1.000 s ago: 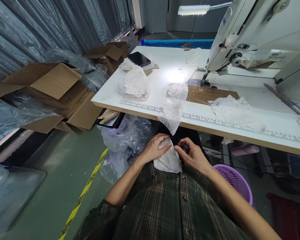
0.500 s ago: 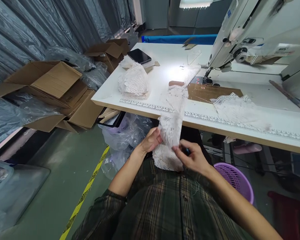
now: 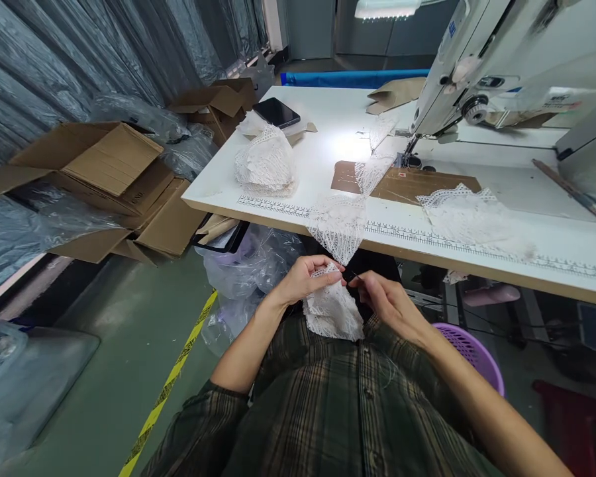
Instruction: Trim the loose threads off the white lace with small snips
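My left hand [image 3: 310,281] is closed on white lace trim [image 3: 340,232], pinching it just below the table's front edge. From there the lace runs up over the edge towards the sewing machine [image 3: 469,99]. Folded lace [image 3: 334,315] hangs beneath my left hand against the shirt. My right hand [image 3: 385,301] is closed around small dark thread snips [image 3: 353,276], mostly hidden by the fingers. Their tips point at the lace by my left fingertips; whether they touch it I cannot tell.
A stack of lace pieces [image 3: 265,162] and a phone [image 3: 277,112] lie on the left of the white table [image 3: 211,182]. More lace [image 3: 477,215] lies at the right, beside a brown board [image 3: 432,179]. A purple basket [image 3: 471,358] stands below; cardboard boxes [image 3: 114,159] at left.
The lace strip has shifted and narrowed, uncovering more of the brown board. My hands have come together at the lace, with the snips turned towards it. Brown paper behind the machine now stands higher.
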`<state>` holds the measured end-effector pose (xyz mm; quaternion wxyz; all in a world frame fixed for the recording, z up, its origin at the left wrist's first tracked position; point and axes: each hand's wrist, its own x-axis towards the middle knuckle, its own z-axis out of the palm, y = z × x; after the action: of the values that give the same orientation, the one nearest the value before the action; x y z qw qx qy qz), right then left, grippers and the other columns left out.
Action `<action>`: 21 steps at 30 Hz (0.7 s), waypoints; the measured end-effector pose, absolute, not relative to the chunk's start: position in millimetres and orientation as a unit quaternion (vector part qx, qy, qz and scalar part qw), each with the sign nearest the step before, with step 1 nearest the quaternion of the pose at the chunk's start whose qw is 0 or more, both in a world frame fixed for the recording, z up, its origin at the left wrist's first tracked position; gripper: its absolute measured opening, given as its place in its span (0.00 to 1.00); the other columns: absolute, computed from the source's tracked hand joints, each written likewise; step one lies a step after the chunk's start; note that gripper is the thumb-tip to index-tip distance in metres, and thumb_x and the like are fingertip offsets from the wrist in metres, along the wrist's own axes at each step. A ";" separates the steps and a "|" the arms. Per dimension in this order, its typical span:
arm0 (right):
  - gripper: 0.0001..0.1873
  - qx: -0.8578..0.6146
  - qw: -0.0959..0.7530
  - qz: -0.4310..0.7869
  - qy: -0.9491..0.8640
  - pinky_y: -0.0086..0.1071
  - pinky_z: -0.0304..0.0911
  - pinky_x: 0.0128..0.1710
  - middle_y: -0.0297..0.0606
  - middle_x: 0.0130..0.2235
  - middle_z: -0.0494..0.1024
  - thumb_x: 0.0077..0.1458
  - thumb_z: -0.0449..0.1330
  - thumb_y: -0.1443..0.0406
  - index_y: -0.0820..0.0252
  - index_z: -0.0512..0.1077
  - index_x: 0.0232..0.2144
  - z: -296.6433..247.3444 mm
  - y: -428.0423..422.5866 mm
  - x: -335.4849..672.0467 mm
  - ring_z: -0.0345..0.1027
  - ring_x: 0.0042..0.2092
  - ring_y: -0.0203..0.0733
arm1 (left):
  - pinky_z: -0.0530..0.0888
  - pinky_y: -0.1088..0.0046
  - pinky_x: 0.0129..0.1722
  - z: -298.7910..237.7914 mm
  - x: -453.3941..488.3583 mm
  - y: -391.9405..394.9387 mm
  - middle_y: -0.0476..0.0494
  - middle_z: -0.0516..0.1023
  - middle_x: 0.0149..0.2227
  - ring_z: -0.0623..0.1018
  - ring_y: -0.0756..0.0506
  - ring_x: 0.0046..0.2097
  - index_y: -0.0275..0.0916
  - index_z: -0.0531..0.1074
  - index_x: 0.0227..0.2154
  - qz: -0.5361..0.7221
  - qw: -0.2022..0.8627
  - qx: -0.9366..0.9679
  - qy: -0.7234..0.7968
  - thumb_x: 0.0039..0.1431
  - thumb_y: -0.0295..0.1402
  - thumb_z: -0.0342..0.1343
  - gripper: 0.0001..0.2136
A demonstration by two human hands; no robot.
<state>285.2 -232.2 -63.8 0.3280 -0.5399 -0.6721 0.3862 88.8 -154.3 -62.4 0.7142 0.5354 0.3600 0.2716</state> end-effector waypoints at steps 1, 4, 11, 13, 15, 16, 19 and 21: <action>0.24 -0.548 0.327 0.382 -0.668 0.30 0.58 0.28 0.35 0.27 0.70 0.68 0.42 0.53 0.61 0.72 0.36 -65.2 -227.5 286.5 0.62 0.28 0.37 | 0.73 0.72 0.38 -62.4 88.2 -154.5 0.42 0.82 0.31 0.79 0.47 0.34 0.32 0.77 0.35 0.273 0.713 0.537 0.359 0.50 0.40 0.66 0.15; 0.27 -0.554 0.315 0.362 -0.680 0.30 0.56 0.27 0.35 0.25 0.69 0.68 0.42 0.51 0.61 0.73 0.32 -68.0 -216.6 285.9 0.60 0.27 0.37 | 0.73 0.72 0.39 -61.8 86.5 -153.8 0.42 0.82 0.32 0.79 0.46 0.36 0.33 0.78 0.33 0.274 0.687 0.567 0.362 0.52 0.39 0.64 0.13; 0.27 -0.523 0.315 0.357 -0.707 0.30 0.53 0.27 0.32 0.22 0.69 0.67 0.44 0.51 0.60 0.72 0.28 -63.8 -203.7 275.7 0.60 0.24 0.36 | 0.69 0.76 0.33 -56.4 84.8 -152.2 0.45 0.81 0.29 0.75 0.50 0.31 0.32 0.80 0.27 0.243 0.624 0.645 0.368 0.54 0.40 0.62 0.13; 0.28 -0.535 0.323 0.348 -0.699 0.30 0.52 0.27 0.32 0.22 0.69 0.67 0.44 0.50 0.59 0.71 0.26 -64.9 -203.0 275.7 0.60 0.23 0.35 | 0.70 0.76 0.35 -56.5 84.6 -153.1 0.43 0.81 0.30 0.77 0.49 0.33 0.33 0.80 0.28 0.246 0.639 0.633 0.362 0.54 0.41 0.62 0.13; 0.28 -0.548 0.333 0.351 -0.682 0.30 0.52 0.26 0.32 0.22 0.68 0.66 0.44 0.49 0.59 0.70 0.25 -67.8 -204.3 277.6 0.59 0.23 0.35 | 0.72 0.74 0.37 -57.7 84.4 -153.8 0.42 0.82 0.32 0.78 0.47 0.35 0.33 0.80 0.31 0.259 0.663 0.606 0.355 0.54 0.41 0.62 0.14; 0.27 -0.552 0.340 0.361 -0.670 0.30 0.53 0.26 0.32 0.22 0.68 0.66 0.44 0.48 0.59 0.70 0.26 -69.6 -205.6 279.0 0.59 0.24 0.35 | 0.73 0.73 0.38 -58.4 84.2 -154.0 0.41 0.82 0.33 0.79 0.46 0.36 0.33 0.80 0.33 0.265 0.671 0.596 0.353 0.54 0.41 0.63 0.14; 0.27 -0.545 0.373 0.413 -0.627 0.30 0.56 0.27 0.33 0.25 0.70 0.65 0.44 0.47 0.59 0.71 0.32 -74.5 -209.9 282.1 0.61 0.26 0.36 | 0.73 0.73 0.40 -59.6 84.0 -153.7 0.40 0.83 0.36 0.79 0.45 0.39 0.33 0.81 0.35 0.278 0.672 0.590 0.352 0.52 0.41 0.64 0.14; 0.26 -0.526 0.397 0.456 -0.599 0.30 0.57 0.27 0.32 0.25 0.69 0.65 0.44 0.47 0.59 0.70 0.35 -76.0 -212.8 280.8 0.60 0.26 0.36 | 0.73 0.73 0.41 -58.9 84.1 -154.2 0.40 0.83 0.38 0.79 0.45 0.40 0.34 0.81 0.36 0.277 0.671 0.590 0.353 0.51 0.40 0.65 0.14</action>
<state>280.8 -212.8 -76.0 0.3967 -0.5258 -0.5989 0.4555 84.1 -154.2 -58.9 0.6715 0.5895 0.3532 0.2772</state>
